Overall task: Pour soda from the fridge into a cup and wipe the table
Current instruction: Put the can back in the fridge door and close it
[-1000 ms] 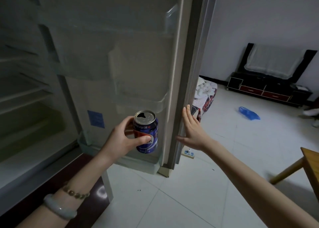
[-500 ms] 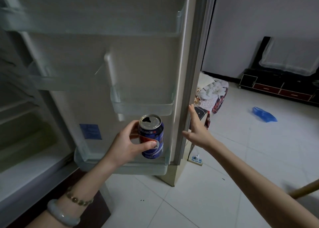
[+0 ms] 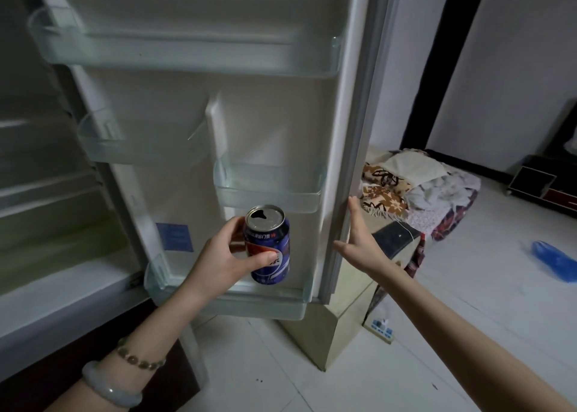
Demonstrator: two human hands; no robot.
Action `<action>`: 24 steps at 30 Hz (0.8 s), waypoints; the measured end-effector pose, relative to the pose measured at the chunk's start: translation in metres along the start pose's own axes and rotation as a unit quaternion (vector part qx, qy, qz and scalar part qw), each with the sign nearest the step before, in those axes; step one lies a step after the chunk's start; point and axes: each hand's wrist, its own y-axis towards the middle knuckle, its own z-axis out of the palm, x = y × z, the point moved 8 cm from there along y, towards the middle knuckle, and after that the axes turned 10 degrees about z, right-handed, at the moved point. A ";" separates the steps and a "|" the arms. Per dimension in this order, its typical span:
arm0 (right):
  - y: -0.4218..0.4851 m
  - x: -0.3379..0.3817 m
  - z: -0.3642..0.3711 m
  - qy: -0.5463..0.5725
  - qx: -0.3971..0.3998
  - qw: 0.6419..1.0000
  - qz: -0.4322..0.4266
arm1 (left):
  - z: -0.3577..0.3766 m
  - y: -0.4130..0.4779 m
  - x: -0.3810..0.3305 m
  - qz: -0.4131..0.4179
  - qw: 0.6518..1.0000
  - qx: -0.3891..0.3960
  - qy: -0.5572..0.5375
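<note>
White tiled floor (image 3: 468, 333) lies below you. Your left hand (image 3: 224, 262) grips an opened soda can (image 3: 268, 244) upright so nothing spills. Your right hand (image 3: 359, 243), fingers spread flat, presses the fridge door (image 3: 281, 99) edge, likely to shut it.

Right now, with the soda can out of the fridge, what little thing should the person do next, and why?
Probably swing the fridge door shut with the right hand. That hand lies flat on the door's outer edge, and the door stands wide open. The left hand has its grip on the soda can, upright and already opened, so nothing more seems needed from the fridge.
</note>
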 end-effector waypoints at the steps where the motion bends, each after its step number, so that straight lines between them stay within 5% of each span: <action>1: 0.006 -0.002 -0.001 -0.001 0.005 1.000 -0.006 | 0.002 0.002 0.000 -0.004 1.000 -0.008 0.004; 10: 0.040 -0.016 -0.005 0.007 0.044 0.999 -0.030 | 0.013 0.007 0.009 -0.034 0.995 -0.085 0.032; 24: 0.059 -0.021 -0.002 0.042 0.082 0.996 -0.010 | -0.011 0.045 -0.028 -0.031 0.992 -0.088 0.088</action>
